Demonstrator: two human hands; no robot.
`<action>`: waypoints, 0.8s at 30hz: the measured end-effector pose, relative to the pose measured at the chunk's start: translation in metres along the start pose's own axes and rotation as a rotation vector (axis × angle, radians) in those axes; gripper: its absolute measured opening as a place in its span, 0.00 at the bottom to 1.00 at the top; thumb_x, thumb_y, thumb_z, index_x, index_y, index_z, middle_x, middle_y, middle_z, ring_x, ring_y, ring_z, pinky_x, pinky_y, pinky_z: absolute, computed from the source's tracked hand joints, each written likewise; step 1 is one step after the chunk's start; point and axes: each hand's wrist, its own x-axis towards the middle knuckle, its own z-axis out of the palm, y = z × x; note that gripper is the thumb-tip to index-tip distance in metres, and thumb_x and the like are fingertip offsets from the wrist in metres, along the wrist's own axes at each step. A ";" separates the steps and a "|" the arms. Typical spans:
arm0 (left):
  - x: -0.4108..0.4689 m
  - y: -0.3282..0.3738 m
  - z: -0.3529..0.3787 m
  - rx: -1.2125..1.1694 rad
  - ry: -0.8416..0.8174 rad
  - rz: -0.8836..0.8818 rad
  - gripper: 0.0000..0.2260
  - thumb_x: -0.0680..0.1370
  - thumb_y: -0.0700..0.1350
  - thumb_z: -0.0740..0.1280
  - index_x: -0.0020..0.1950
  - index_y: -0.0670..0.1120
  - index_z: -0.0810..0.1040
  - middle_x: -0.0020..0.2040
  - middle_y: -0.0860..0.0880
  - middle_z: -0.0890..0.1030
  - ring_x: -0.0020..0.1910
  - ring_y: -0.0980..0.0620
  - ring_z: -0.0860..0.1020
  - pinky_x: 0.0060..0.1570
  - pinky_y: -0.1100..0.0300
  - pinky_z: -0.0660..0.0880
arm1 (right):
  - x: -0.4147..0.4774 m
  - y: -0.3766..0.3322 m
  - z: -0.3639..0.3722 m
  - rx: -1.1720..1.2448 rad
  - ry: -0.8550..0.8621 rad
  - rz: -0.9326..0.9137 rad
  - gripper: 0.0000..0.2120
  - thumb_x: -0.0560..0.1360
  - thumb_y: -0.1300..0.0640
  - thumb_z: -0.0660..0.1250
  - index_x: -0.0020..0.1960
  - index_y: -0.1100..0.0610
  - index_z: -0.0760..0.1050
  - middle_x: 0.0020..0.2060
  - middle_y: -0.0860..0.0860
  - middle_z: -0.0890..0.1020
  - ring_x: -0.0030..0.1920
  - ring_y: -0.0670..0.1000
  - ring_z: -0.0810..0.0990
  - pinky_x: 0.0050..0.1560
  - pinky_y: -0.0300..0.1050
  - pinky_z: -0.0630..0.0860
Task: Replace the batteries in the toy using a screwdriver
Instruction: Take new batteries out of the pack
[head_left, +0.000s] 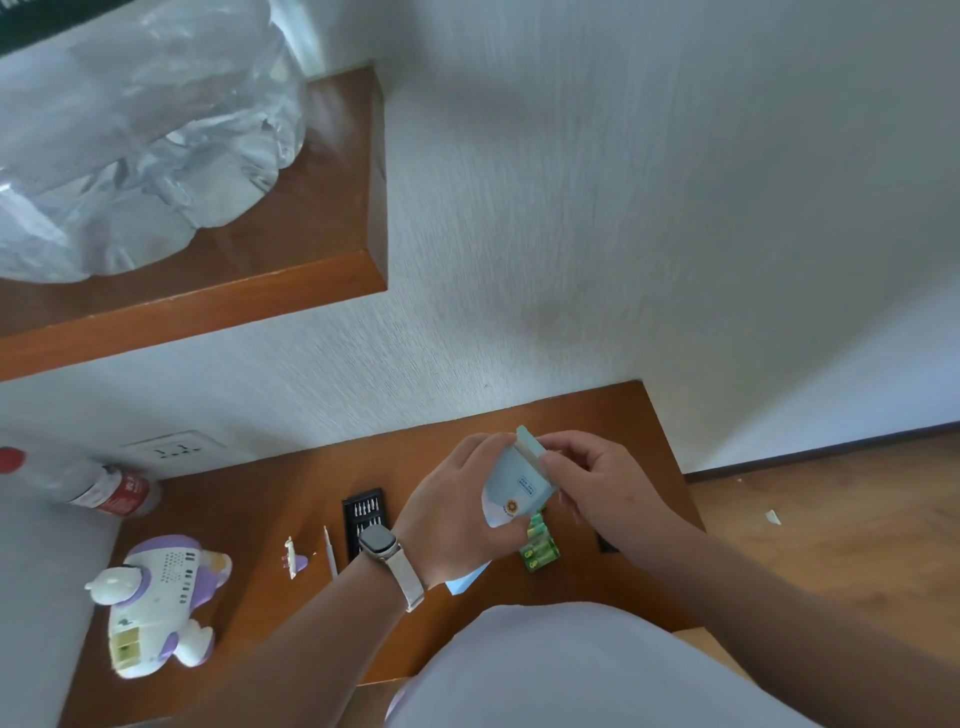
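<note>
Lying nearest the person, at the left edge of the worktop (644, 415), the white and purple toy (161, 603) is on its back with its battery bay (124, 646) uncovered; whether the yellowish bay holds cells I cannot tell from where I stand. A little further in lie the small white cover (292, 558) and the slim screwdriver (330, 551), both set down and well apart from the toy; so the unscrewing looks done.

Above the middle of the worktop both hands are busy with a pale-blue box (519, 483); the left hand (457, 514), the one with the watch, grips it from the side, and the right hand (597, 483) pinches its upper end, as if working the flap. Just beneath them the green batteries (540, 553) rest on the wood, near a blue scrap (467, 579). Beyond the screwdriver sits the black bit case (363, 512), open.

By my reckoning the job is about half through; fresh cells have yet to go into the bay, and the cover has yet to be screwed back.

Further off, a red-capped bottle (98, 486) stands by the wall socket (174, 449); higher up, a shelf (291, 291) carries a clear plastic bag (135, 140).
</note>
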 end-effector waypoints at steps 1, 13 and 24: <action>-0.001 0.001 0.002 0.003 0.006 -0.005 0.36 0.69 0.57 0.74 0.74 0.50 0.69 0.65 0.52 0.75 0.56 0.54 0.76 0.43 0.76 0.70 | -0.001 0.000 0.000 -0.008 0.006 -0.011 0.07 0.80 0.49 0.66 0.56 0.45 0.80 0.40 0.48 0.84 0.34 0.38 0.80 0.31 0.31 0.73; -0.009 0.011 0.018 0.047 0.063 -0.068 0.37 0.69 0.56 0.74 0.76 0.49 0.67 0.67 0.50 0.76 0.58 0.55 0.74 0.46 0.78 0.66 | -0.013 0.012 0.009 -0.189 0.086 -0.078 0.14 0.81 0.48 0.62 0.65 0.41 0.77 0.45 0.44 0.81 0.51 0.44 0.81 0.40 0.33 0.79; -0.006 0.014 0.023 0.123 0.087 -0.064 0.36 0.69 0.55 0.75 0.74 0.45 0.71 0.65 0.48 0.80 0.57 0.47 0.81 0.50 0.66 0.72 | -0.010 0.014 0.010 -0.371 0.116 -0.099 0.17 0.83 0.46 0.58 0.71 0.43 0.72 0.41 0.46 0.76 0.44 0.45 0.78 0.37 0.28 0.73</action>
